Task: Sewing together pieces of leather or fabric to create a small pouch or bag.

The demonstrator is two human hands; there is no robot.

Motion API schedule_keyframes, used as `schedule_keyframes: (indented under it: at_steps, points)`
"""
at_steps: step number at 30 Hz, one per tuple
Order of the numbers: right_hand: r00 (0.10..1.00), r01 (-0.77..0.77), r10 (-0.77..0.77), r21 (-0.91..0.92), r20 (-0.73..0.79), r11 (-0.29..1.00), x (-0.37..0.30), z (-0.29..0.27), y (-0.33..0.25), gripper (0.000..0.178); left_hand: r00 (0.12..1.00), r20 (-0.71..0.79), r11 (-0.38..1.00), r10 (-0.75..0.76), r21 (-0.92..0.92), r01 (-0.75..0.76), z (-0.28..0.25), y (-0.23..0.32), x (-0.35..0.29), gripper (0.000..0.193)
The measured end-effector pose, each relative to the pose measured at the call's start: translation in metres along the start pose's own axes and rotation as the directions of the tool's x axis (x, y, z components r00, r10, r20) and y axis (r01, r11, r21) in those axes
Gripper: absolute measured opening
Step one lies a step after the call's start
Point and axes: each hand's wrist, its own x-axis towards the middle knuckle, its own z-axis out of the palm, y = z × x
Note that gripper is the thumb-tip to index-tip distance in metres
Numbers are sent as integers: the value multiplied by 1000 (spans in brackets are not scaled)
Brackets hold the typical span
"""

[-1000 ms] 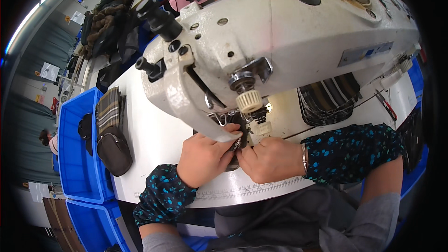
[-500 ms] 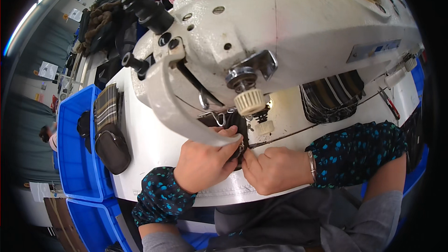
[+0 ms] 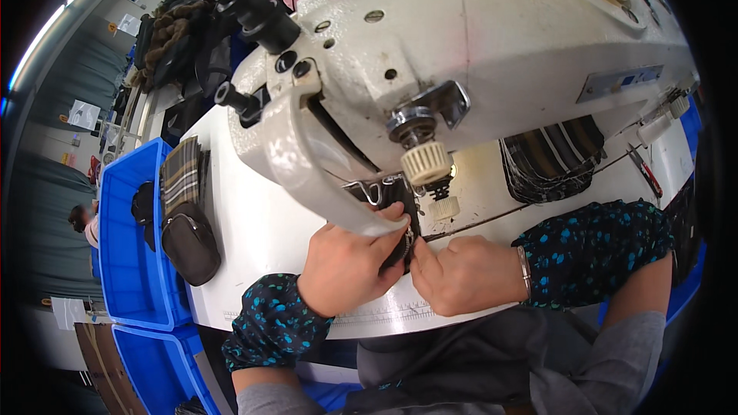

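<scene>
Tabletop (image 3: 250,223) shows white, curtains (image 3: 46,223) hang far left, and I see the dark zippered piece (image 3: 393,194) under the gripping left hand (image 3: 347,263), right hand (image 3: 470,273) curled at the piece's edge, hold unclear.

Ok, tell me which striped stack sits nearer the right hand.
The striped stack partly hidden by the sewing machine; the other stack lies left, beside a blue bin.

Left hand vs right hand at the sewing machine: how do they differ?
Placement: the left hand lies partly over the dark zippered piece; the right hand is at its right edge.
Fingers: the left hand's reach forward; the right hand's are more curled.
Wrist: a metal bracelet by the right hand; none visible by the left.
Shared: both bare, with blue-spotted sleeve covers.
</scene>
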Motion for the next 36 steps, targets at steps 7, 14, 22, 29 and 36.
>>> schedule_keyframes:
  at_steps: [7,14,22,29,36]
  points:
    - [997,-64,66,-44,45,997,1,11,15,18,998,-53,999,-37,36,39,6,-17,13,38]
    - [976,-126,132,-45,176,991,1,5,23,28,994,-77,995,-72,65,77,7,-21,18,36]
    - [992,-127,127,-8,14,992,1,9,25,23,992,-95,984,-85,-163,68,-8,-25,3,39]
    - [987,-119,117,15,111,993,3,7,25,24,960,-211,960,185,247,-131,5,-28,3,51]
    - [993,-112,110,28,47,993,1,12,25,19,993,-58,977,105,191,-92,7,-25,3,38]
